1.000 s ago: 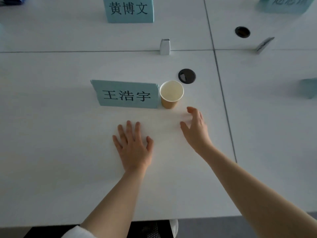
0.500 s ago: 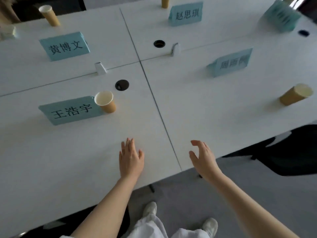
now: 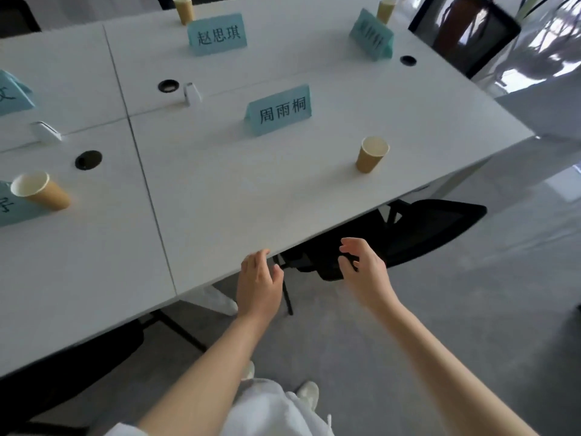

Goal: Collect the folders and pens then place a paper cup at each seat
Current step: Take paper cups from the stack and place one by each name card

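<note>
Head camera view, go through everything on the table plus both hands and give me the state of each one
near paper cup: upright, empty
left paper cup: upright, looks empty
far paper cup: upright
far right paper cup: upright
middle name card: standing
far name card: standing
left hand: empty, fingers relaxed
right hand: empty, fingers loosely curled
chair: tucked under the table edge

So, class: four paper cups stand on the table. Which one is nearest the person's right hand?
The cup right of the 周雨桐 name card; the other three stand at the left edge and along the far side.
</note>
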### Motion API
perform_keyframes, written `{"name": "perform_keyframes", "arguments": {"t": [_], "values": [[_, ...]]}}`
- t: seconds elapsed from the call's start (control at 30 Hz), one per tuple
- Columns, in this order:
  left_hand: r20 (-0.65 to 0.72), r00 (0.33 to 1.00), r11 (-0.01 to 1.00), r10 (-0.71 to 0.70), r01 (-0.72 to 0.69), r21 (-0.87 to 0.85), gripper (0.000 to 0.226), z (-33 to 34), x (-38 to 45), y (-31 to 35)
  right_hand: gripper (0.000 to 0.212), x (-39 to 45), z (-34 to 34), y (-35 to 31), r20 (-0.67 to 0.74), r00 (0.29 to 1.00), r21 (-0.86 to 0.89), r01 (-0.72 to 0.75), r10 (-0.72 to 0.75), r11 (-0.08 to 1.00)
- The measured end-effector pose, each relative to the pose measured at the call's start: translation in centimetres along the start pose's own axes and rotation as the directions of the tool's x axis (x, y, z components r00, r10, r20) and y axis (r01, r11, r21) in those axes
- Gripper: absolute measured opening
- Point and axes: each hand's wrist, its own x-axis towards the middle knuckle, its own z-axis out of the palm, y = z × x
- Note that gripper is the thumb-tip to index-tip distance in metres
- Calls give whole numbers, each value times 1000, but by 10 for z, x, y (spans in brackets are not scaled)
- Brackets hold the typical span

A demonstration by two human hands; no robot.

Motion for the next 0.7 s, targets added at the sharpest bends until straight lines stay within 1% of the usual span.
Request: {"name": "perform_keyframes", "arguments": {"t": [0.13,0.27,0.33,0.47,0.53,0.63,0.7], "values": [[-31,998,998,-46,45,-47,36,33,27,42,34,22,-33,26,-25,999,32,-39,40,999],[-67,996,998,-66,65,-25,37,64,73,73,35,65,-56,49,-16,998,27,-60,61,998],[-71,996,998,-57,56,-14,37,81,98,86,35,94,-68,56,-4,997,22,-75,75,997],[-94,991,995,-95,95,-3,36,114,147,106,38,168,-91,65,5,994,40,-109,109,993],[-116,988,995,-99,100,5,35,129,170,114,42,207,-98,70,30,992,16,-126,126,992],[-154,986,996,-64,72,45,34,148,201,122,56,257,-104,78,86,988,-16,-129,130,992],[-145,988,993,-48,63,95,44,160,219,122,67,281,-105,80,112,985,-3,-131,131,991]]}}
